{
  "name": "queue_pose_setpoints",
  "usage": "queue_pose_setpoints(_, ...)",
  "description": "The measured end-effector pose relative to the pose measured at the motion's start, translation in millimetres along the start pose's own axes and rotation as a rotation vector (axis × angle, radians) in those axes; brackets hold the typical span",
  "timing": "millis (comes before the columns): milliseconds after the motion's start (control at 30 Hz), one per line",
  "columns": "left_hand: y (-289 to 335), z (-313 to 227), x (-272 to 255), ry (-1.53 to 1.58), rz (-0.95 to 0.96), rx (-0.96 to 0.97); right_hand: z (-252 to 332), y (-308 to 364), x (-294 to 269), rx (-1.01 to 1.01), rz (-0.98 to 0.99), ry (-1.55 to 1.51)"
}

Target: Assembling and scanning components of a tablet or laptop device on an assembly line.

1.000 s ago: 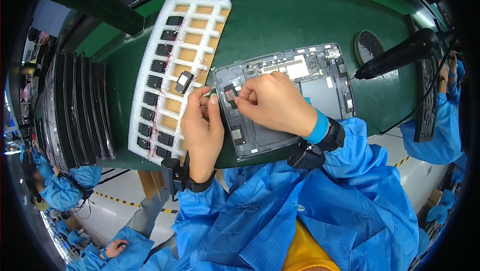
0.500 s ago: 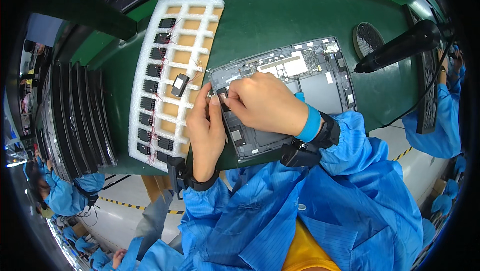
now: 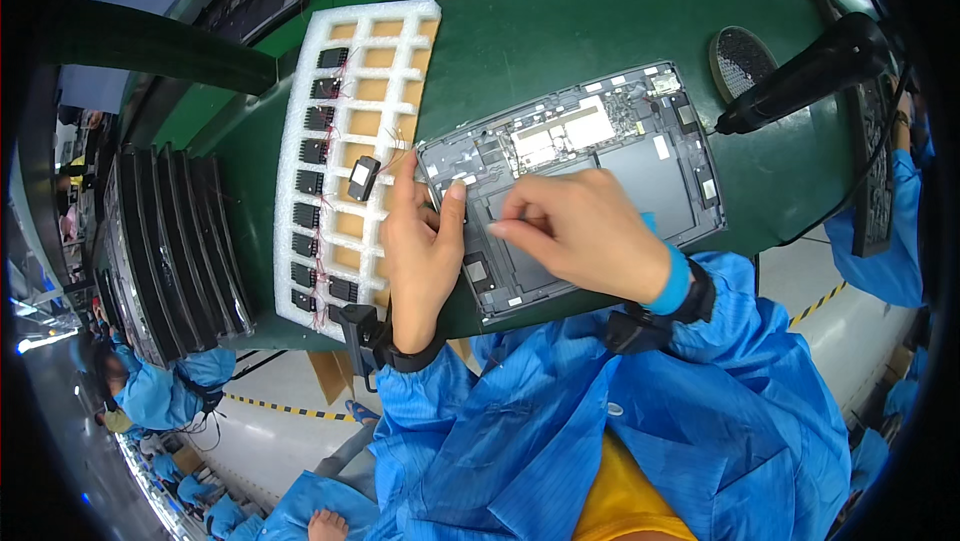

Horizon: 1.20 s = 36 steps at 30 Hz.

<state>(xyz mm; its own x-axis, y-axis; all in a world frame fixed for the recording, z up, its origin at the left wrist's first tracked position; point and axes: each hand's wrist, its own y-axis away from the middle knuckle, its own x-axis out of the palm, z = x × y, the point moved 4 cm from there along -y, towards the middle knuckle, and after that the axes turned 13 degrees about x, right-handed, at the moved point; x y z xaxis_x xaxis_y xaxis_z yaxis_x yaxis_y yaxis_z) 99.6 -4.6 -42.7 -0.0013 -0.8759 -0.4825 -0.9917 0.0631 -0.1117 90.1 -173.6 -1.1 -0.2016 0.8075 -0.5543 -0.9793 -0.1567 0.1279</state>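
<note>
An opened laptop base (image 3: 628, 181), dark grey with a bare circuit board (image 3: 565, 136) along its far side, lies on the green bench at a slight tilt. My left hand (image 3: 415, 266) grips its left edge, the thumb resting over the top near the corner. Above the left part of the base is my right hand (image 3: 590, 231), its fingers curled into a pinch. Anything between those fingertips is hidden. Just left of my left hand, a small black speaker module (image 3: 363, 179) with a white label and thin wires lies on a white foam tray (image 3: 286, 191).
Several black speaker modules (image 3: 309, 183) with red wires fill the tray's left column. A black electric screwdriver (image 3: 810, 71) juts in from the right beside a round dish of screws (image 3: 742, 63). Dark panels (image 3: 180, 251) stand in a row at left. Co-workers sit beyond the bench.
My right hand has moved right and slightly down, away from the base's left edge and my left thumb. My left hand stays at that edge. The whole view has shifted a little.
</note>
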Motion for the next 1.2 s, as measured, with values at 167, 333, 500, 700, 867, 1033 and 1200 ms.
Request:
queue_pose_setpoints(167, 0, 3, 5, 0.076, -0.011, 0.016, -24, 27, -34, 0.161, -0.058, -0.158)
queue_pose_setpoints(333, 0, 1, -2, 0.026, 0.054, 0.05, -52, 53, -70, 0.272, -0.284, -0.339)
queue_pose_setpoints(500, 3, -8, -3, 0.211, 0.071, -0.094, -74, 68, -90, 0.365, -0.39, -0.485)
queue_pose_setpoints(700, -1, -14, 1, 0.227, 0.082, -0.033, -90, 71, -95, 0.368, -0.466, -0.504)
queue_pose_setpoints(867, 0, -12, 1, 0.253, 0.105, -0.043, -92, 70, -94, 0.355, -0.465, -0.513)
queue_pose_setpoints(1033, 2, -11, 5, 0.368, -0.017, 0.015, -87, 69, -96, 0.347, -0.47, -0.501)
queue_pose_setpoints(1200, 4, -14, 7, 0.398, -0.079, -0.009, -91, 70, -103, 0.345, -0.51, -0.494)
